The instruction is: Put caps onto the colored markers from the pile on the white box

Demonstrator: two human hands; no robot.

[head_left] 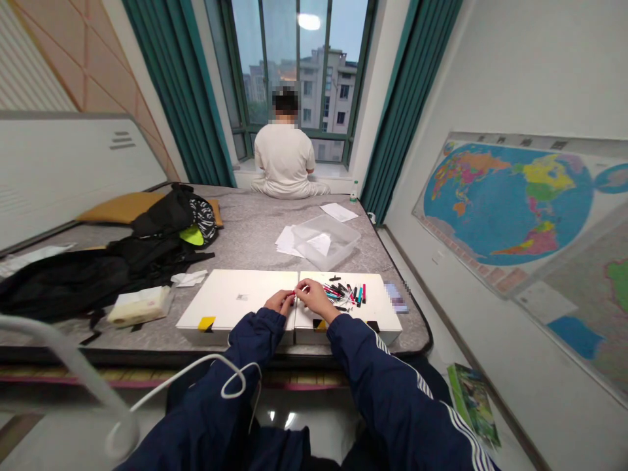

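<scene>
Over the seam between two white boxes [223, 304], my left hand [279, 301] and right hand [314, 298] meet, fingertips of both clamped on a small red piece [293, 295]. Loose pens [360, 296] lie to its right, on the right box [385, 304]; a clear plastic bin [338, 244] sits farther off.

Lit softly, with 1 lamp reflection [309, 22] glaring in the window [279, 39] and 2 glints [290, 419] on the floor [324, 405]; stretched toward the edges, pixelated in 2 patches [285, 104].
</scene>
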